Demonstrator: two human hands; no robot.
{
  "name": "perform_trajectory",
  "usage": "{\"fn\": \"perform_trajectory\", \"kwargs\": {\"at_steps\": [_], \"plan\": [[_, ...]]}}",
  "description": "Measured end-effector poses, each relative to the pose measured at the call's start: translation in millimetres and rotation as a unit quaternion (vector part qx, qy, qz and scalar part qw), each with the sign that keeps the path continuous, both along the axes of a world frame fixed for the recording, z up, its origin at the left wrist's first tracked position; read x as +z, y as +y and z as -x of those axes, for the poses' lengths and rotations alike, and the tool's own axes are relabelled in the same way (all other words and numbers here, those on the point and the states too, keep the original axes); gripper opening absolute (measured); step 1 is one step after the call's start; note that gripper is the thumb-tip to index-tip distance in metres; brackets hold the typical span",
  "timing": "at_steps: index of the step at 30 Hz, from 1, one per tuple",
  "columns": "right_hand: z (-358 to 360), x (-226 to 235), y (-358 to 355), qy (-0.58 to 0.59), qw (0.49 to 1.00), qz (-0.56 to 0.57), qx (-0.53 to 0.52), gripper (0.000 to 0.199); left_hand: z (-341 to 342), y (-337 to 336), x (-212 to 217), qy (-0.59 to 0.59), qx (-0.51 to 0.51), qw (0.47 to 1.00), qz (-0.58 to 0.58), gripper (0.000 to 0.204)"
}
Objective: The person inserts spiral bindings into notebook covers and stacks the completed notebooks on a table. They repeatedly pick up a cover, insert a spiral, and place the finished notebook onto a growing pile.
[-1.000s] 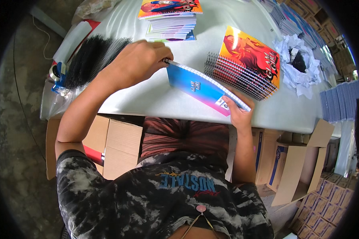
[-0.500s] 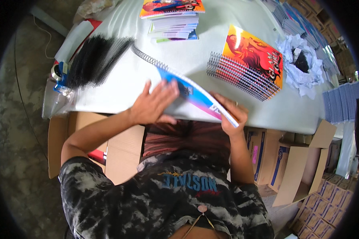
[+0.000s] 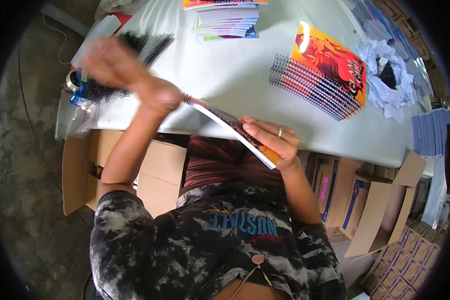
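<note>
A thin notebook (image 3: 235, 131) is tilted in front of me, its white page edge toward me and a dark and orange cover partly showing. My right hand (image 3: 275, 140) grips its lower right end, fingers over the cover. My left hand (image 3: 122, 70), smeared by motion, is over the pile of black spiral coils (image 3: 147, 47) and hides part of it. The heel of that hand is close to a short bit of coil (image 3: 186, 98) at the notebook's upper left end. Whether its fingers hold anything is not visible.
Coil-bound notebooks with orange covers (image 3: 330, 65) lie overlapped to the right. At the far side is a notebook stack (image 3: 227, 22). Crumpled white wrapping (image 3: 385, 82) and more notebooks (image 3: 430, 132) sit further right. Open cardboard boxes (image 3: 160, 175) stand below the table's near edge.
My left hand has swung up and left from the notebook to the coil pile. The notebook has turned from its blue cover to the orange one, and the long coil trailing from it no longer shows.
</note>
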State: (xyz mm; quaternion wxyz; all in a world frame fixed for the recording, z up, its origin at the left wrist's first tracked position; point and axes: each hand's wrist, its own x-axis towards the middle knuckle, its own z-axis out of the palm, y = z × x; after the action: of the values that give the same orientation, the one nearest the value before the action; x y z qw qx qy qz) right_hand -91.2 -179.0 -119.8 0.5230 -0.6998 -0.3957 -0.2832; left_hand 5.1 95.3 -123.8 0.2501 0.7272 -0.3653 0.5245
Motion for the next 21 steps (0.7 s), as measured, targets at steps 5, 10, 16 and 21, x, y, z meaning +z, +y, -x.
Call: {"fn": "perform_trajectory", "kwargs": {"at_steps": [5, 10, 16, 21], "plan": [[3, -8, -5, 0.009, 0.999, -0.034, -0.008, 0.030, 78, -36, -15, -0.002, -0.027, 0.973, -0.228, 0.107], [3, -2, 0, 0.022, 1.000, -0.012, -0.001, 0.031, 49, -37, -2, 0.124, 0.090, 0.982, -0.107, 0.114], [2, 0, -4, 0.010, 1.000, -0.015, -0.008, 0.029, 82, -51, -1, 0.015, -0.047, 0.978, -0.200, 0.113], [3, -2, -3, 0.024, 0.999, -0.035, -0.012, 0.031, 86, -54, -16, 0.082, 0.001, 0.972, -0.221, 0.112]]}}
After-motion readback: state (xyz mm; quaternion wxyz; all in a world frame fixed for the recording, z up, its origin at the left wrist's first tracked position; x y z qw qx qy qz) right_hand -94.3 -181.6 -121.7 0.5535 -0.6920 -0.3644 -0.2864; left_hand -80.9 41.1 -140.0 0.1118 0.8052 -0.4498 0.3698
